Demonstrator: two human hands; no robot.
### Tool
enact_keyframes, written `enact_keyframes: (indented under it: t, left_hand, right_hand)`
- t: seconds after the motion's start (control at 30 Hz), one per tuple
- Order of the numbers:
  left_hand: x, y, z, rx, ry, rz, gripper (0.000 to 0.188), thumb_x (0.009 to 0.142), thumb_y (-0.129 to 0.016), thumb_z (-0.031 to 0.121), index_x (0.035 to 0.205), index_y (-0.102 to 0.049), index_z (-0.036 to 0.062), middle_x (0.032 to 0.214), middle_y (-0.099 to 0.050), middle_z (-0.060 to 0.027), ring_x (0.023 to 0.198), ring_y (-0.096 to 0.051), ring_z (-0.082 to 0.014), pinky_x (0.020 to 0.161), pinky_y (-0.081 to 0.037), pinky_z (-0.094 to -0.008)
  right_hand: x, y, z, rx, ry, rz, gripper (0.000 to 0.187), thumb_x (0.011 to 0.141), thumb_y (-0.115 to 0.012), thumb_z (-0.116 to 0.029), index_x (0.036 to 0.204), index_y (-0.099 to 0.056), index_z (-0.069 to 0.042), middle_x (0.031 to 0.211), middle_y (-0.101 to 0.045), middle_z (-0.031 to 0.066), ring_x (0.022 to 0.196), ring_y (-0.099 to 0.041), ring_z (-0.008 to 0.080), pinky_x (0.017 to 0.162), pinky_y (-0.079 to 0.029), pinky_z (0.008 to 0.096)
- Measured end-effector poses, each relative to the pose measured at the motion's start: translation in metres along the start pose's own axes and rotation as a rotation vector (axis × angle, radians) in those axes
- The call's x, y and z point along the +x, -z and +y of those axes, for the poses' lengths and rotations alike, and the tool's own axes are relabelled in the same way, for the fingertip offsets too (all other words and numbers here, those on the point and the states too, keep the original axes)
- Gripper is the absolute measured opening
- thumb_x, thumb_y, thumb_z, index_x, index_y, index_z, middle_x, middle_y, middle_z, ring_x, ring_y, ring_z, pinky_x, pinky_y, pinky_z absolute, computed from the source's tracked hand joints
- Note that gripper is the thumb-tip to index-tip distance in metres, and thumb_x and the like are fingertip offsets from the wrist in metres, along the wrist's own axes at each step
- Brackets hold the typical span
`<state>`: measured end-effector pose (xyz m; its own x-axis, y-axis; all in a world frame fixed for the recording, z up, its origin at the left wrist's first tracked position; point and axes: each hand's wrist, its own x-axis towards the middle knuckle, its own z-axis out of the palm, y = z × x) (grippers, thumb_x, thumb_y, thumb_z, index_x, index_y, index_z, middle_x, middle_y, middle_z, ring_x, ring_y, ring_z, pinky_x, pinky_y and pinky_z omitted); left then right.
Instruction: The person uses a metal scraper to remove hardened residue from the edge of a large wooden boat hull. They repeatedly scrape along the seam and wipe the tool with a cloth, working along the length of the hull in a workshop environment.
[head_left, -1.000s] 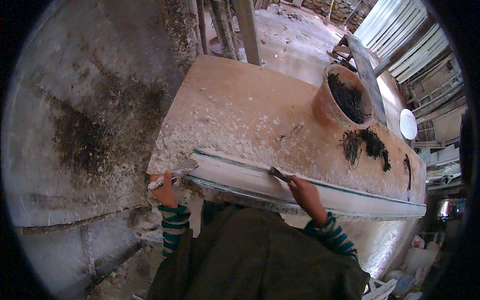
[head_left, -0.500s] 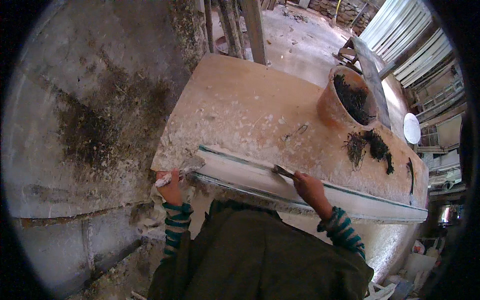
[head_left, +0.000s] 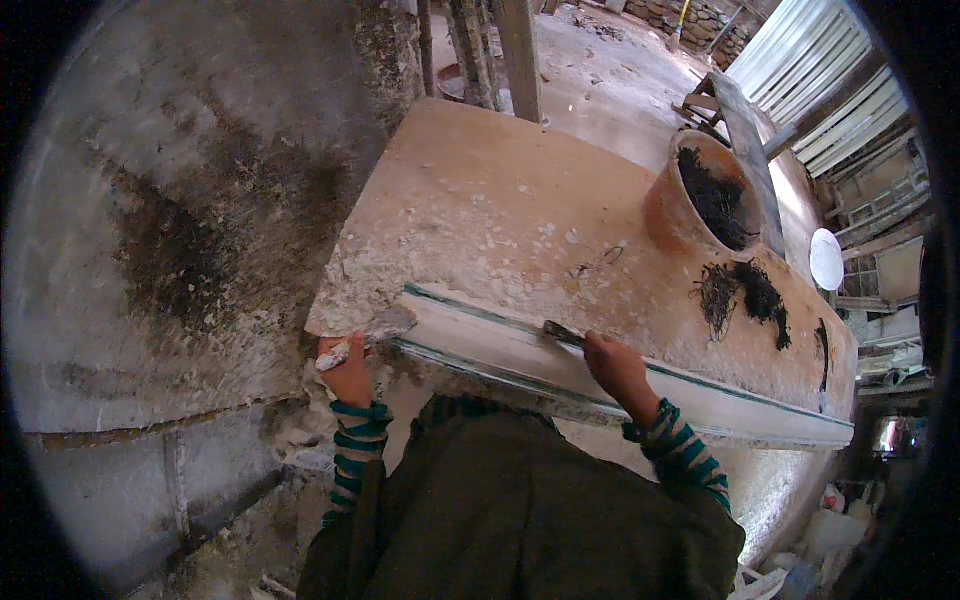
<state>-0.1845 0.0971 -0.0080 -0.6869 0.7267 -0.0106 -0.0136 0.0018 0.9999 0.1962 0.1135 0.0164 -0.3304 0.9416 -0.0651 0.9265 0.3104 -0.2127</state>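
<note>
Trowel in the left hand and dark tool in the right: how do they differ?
The trowel has a pale, crusted look; the dark tool is nearly black. The trowel's blade looks broader than the narrow dark tool. The trowel is by the white strip's left end, the dark tool farther right, over the strip. Both are gripped in a hand.

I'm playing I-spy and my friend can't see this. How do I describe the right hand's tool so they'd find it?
Start at the big orange-brown tabletop, then find the long white strip with green lines along its near edge. Partway along, the right hand holds a small tool over the strip. It's dark and narrow, unlike the broader, pale-crusted scraper in the left hand.
</note>
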Motion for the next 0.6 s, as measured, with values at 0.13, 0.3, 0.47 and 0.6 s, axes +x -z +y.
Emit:
enact_keyframes:
  t: [0.13,0.3,0.47,0.6]
  left_hand:
    - [0.002,0.003,-0.004,0.004,-0.019,-0.005,0.018,0.080,-0.065,0.014,0.081,-0.049,0.0054,0.075,-0.053,-0.0020,0.066,-0.052,-0.0107,0.058,-0.049,-0.0268]
    - [0.002,0.001,-0.001,-0.008,-0.022,-0.017,0.018,0.079,-0.065,0.013,0.086,-0.051,0.0048,0.078,-0.054,-0.0016,0.067,-0.050,-0.0101,0.060,-0.047,-0.0257]
    - [0.006,0.005,-0.011,-0.019,-0.012,-0.050,0.020,0.079,-0.066,0.012,0.090,-0.052,0.0043,0.081,-0.056,-0.0029,0.069,-0.053,-0.0105,0.060,-0.049,-0.0265]
    - [0.008,0.012,-0.024,0.038,-0.054,-0.028,0.019,0.079,-0.066,0.012,0.088,-0.051,0.0045,0.081,-0.056,-0.0034,0.067,-0.054,-0.0110,0.057,-0.051,-0.0276]
  right_hand:
    - [-0.012,0.009,0.005,-0.020,-0.046,-0.019,0.010,0.083,-0.050,-0.019,0.087,-0.049,-0.010,0.068,-0.057,0.0115,0.055,-0.057,0.0328,0.045,-0.045,0.0432]
    - [-0.021,0.007,0.009,0.008,-0.104,-0.065,0.010,0.084,-0.047,-0.020,0.089,-0.049,-0.011,0.068,-0.057,0.0127,0.059,-0.058,0.0348,0.047,-0.045,0.0445]
    - [0.033,-0.001,-0.031,0.081,-0.037,-0.089,0.010,0.084,-0.046,-0.021,0.089,-0.048,-0.012,0.071,-0.058,0.0143,0.061,-0.057,0.0385,0.049,-0.044,0.0476]
    - [0.007,0.006,0.001,0.092,-0.013,-0.102,0.011,0.084,-0.046,-0.021,0.090,-0.049,-0.012,0.072,-0.058,0.0136,0.060,-0.057,0.0375,0.049,-0.043,0.0477]
